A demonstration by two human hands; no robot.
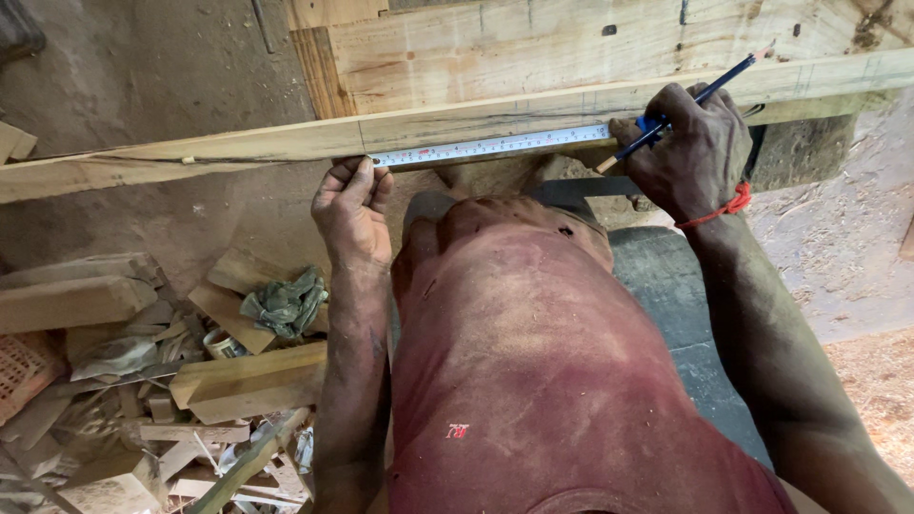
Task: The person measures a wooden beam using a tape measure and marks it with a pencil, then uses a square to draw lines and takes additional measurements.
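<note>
Blue pencil [687,101], white tape measure [490,147], pale wooden plank [286,141].

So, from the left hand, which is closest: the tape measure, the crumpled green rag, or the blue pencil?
From the left hand:
1. Tape measure: its end is pinned under that hand's fingertips on the long plank.
2. Crumpled green rag: just below, on the scrap wood pile.
3. Blue pencil: far across, in the right hand.

White tape measure [490,147] flat along plank [286,141] (blue pencil [681,109] tilted)
</note>
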